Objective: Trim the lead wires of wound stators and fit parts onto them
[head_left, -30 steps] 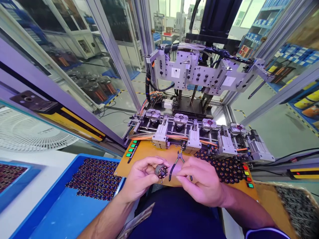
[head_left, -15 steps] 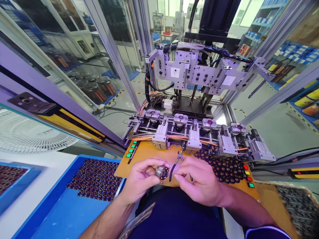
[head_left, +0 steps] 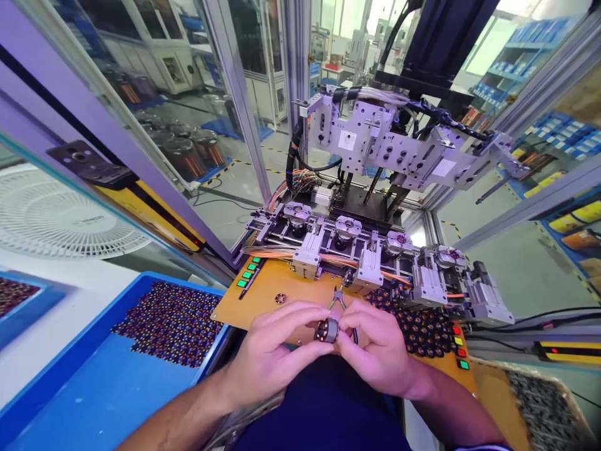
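Observation:
Between my two hands is a small motor stator [head_left: 331,331], with a grey metal ring round it and copper windings in its dark core. My left hand [head_left: 267,354] pinches it between thumb and fingers. From the other side, the thumb and fingertips of my right hand [head_left: 378,347] close on its edge; the exact contact is partly hidden. Just beyond the hands, pliers with dark handles [head_left: 338,297] lie on the orange worktop [head_left: 263,285], their handles partly covered by my right hand. One loose wound core [head_left: 280,299] rests on the worktop, to the left of the pliers.
A winding machine with several round fixtures [head_left: 348,228] spans the back of the worktop. Rows of dark cores [head_left: 425,335] stand at right, near coloured buttons [head_left: 459,341]. At left are a blue tray [head_left: 94,388] of wound cores and a white fan [head_left: 70,213].
The stator has turned so its wound face points left. My right hand, apart from it before, has come in against it. The camera view has shifted, and the loose core now shows.

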`<state>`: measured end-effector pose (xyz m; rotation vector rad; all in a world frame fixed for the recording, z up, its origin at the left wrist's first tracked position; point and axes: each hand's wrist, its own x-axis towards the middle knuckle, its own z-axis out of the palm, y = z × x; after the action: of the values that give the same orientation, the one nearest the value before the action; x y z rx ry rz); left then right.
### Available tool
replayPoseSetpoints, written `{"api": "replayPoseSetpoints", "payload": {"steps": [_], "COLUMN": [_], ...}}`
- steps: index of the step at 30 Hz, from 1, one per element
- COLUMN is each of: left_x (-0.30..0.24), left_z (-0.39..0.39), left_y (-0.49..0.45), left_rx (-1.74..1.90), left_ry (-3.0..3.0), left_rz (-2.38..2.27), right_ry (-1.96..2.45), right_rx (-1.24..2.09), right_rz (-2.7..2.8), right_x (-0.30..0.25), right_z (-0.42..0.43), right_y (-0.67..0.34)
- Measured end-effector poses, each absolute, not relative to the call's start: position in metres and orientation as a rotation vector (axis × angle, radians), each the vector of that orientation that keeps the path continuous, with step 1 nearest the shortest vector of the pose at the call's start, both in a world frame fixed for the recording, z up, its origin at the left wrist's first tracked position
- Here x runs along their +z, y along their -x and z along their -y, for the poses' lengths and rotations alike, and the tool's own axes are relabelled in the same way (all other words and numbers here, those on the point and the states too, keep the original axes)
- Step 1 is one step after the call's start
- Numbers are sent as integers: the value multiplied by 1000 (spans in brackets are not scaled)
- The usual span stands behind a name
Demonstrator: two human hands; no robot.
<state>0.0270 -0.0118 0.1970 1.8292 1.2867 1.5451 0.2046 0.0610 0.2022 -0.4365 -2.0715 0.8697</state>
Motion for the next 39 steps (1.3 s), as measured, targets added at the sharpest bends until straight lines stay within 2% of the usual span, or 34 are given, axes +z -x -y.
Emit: {"api": "replayPoseSetpoints", "payload": {"steps": [4,11,14,21,39], "left_x": [203,200,197,194,199], "left_z": [10,8,7,3,4], "left_y": [-28,-18,-17,-20,-21], "left_rx": [1608,1472,1555,1774,1772], "left_ry": [-1881,-2341,-2430,-2386,-2300], "left_rz": [-1256,-1305,-1322,-1265,-1209], "right_ry": [466,465,460,440,395], "right_rx": [948,1029,1036,1041,1026], "right_rz": [2078,2070,2073,2075,1988], "right_x": [199,197,197,196,191], "right_z": [-61,-61,-61,-62,-54], "right_y": [-204,-202,-201,-198,-201]}}
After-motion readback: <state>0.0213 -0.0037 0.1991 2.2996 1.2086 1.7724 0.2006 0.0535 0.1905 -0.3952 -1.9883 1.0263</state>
